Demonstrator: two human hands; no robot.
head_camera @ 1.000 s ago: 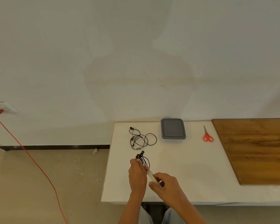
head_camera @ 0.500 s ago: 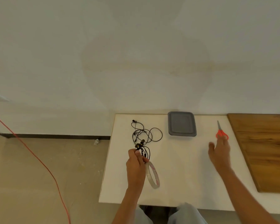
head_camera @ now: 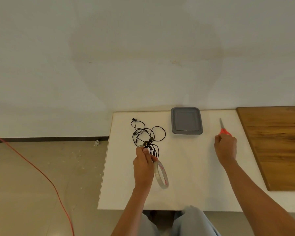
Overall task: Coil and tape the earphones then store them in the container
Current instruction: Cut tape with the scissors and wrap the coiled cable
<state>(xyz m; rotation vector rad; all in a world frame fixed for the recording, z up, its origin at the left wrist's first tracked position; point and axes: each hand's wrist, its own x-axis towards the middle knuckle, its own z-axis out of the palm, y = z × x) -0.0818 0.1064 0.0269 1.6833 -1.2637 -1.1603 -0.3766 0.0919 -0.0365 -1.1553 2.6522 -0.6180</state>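
A bundle of black earphones (head_camera: 152, 148) is pinched between the thumb and the fingers of the left hand (head_camera: 144, 165) above the white table (head_camera: 186, 176), with the earbuds standing out just beyond the fingertips. A roll of clear tape (head_camera: 161, 175) is seen hanging under the same hand, and a strip of it seems to be joined to the bundle, although this cannot be told for sure. A second, loose pair of earphones (head_camera: 146, 132) is lying on the table just behind the held bundle. The right hand (head_camera: 226, 149) is placed at the red handles of the scissors (head_camera: 224, 129), with the fingers curled together around them; whether the scissors are already gripped cannot be told. The grey container (head_camera: 186, 120), with its lid on, is standing at the far edge of the table, between the loose earphones and the scissors. A wooden board (head_camera: 276, 142) is lying on the right side.
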